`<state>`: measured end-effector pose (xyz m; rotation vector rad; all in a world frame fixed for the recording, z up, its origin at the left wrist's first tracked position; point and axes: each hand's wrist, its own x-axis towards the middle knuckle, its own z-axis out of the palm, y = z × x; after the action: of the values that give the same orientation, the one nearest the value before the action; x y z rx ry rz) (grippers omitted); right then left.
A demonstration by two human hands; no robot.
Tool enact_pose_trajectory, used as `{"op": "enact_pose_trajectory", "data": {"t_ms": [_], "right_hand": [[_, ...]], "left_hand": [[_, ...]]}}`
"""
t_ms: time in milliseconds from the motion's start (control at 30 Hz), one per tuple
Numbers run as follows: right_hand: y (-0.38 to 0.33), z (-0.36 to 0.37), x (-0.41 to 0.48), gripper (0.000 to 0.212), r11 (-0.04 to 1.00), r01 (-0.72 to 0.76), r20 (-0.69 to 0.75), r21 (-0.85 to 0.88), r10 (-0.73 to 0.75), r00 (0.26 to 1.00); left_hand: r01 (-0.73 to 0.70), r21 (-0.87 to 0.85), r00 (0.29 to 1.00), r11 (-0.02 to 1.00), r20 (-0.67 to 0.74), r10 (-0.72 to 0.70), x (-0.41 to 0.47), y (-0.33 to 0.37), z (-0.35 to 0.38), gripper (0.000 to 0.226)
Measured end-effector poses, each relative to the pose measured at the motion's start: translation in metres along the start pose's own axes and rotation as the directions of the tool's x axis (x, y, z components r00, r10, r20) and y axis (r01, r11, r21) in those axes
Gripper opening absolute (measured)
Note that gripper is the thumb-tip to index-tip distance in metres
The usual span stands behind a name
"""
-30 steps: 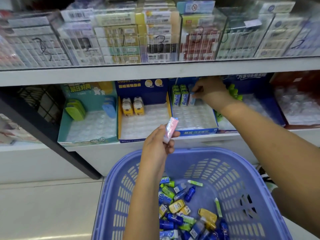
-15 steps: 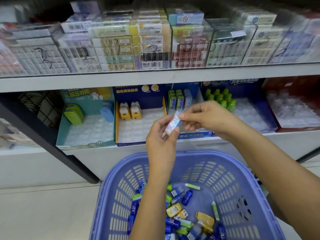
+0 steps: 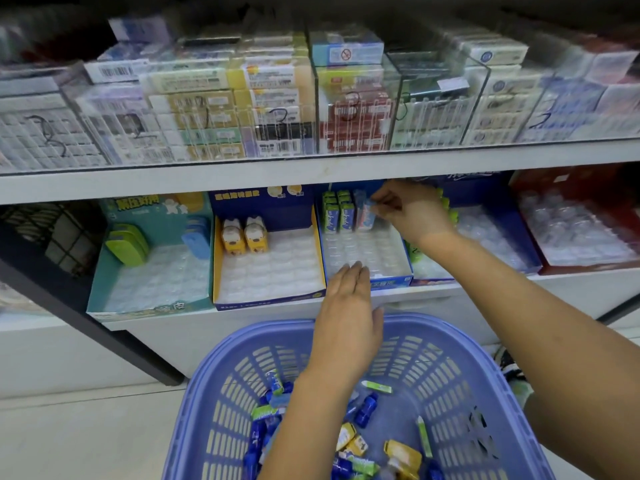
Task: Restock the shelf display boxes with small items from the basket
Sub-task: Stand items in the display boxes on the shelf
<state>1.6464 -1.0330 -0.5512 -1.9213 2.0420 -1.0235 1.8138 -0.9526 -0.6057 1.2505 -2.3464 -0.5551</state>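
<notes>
head-camera view looking down at a shop shelf. the right hand (image 3: 412, 213) reaches into a blue display box (image 3: 391, 280) on the lower shelf. its thumb and fingertips are curled in a pinch on the top of a small pink and blue pack (image 3: 366, 218), which stands upright in the box's back row. touching that pack, on the side away from the palm, green and blue packs (image 3: 337, 216) stand upright in the same row. in front of the pinch, toward the person, the box's clear moulded tray (image 3: 363, 251) shows its rows of pockets.

the left hand (image 3: 349, 306) hangs lower and nearer the person than the right. it is palm down with fingers straight and close together, and it holds nothing. its fingertips lie over the front edge of the same blue box. under its wrist is a lilac plastic basket (image 3: 214, 393), with a heap of small blue, green and yellow packs (image 3: 363, 441) on its floor, well below the pinch.

left of the left hand stands a yellow-lined box (image 3: 270, 299) with two yellow figures (image 3: 244, 235) at its back. beyond that is a teal box (image 3: 104, 271) holding green items (image 3: 128, 244). past the right forearm sits a red box (image 3: 588, 265). above the right hand, behind a clear panel, blurred stacked cartons (image 3: 277, 109) fill the upper shelf.
</notes>
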Motion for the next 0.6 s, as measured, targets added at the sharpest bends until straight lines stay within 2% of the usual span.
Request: {"op": "enact_pose_trajectory", "data": {"t_ms": [167, 233, 333, 433, 500, 567, 600], "right_hand": [[0.004, 0.007, 0.002, 0.019, 0.991, 0.055, 0.113, -0.126, -0.041, 0.993], [-0.001, 0.007, 0.006, 0.022, 0.969, 0.087, 0.165, -0.233, -0.048, 0.985], [-0.010, 0.003, 0.017, 0.024, 0.924, 0.107, 0.290, -0.368, 0.004, 0.957], [-0.023, -0.004, 0.013, 0.026, 0.891, 0.126, 0.333, -0.436, 0.029, 0.943], [-0.033, -0.009, -0.005, 0.030, 0.902, 0.141, 0.276, -0.408, -0.026, 0.961], [-0.042, -0.013, -0.035, 0.023, 0.959, 0.149, 0.172, -0.239, -0.110, 0.979], [-0.045, -0.013, -0.050, 0.016, 0.978, 0.139, 0.182, -0.154, -0.111, 0.977]], "left_hand": [[-0.012, 0.020, 1.000, 1.000, 0.008, 0.011, 0.003, -0.005, 0.002, 0.060], [-0.027, 0.040, 1.000, 0.999, -0.005, 0.027, 0.003, -0.006, 0.003, 0.060], [-0.040, 0.046, 0.999, 0.998, 0.001, 0.040, 0.004, -0.007, 0.004, 0.060], [-0.059, -0.061, 0.998, 0.996, -0.025, 0.057, 0.000, -0.008, -0.001, 0.054], [-0.074, -0.161, 0.990, 0.984, -0.135, 0.053, -0.006, -0.010, -0.006, 0.041], [-0.081, -0.206, 0.970, 0.975, -0.240, 0.030, -0.013, -0.017, -0.008, 0.023], [-0.061, -0.224, 0.970, 0.973, -0.241, 0.005, -0.016, -0.022, -0.007, 0.017]]}}
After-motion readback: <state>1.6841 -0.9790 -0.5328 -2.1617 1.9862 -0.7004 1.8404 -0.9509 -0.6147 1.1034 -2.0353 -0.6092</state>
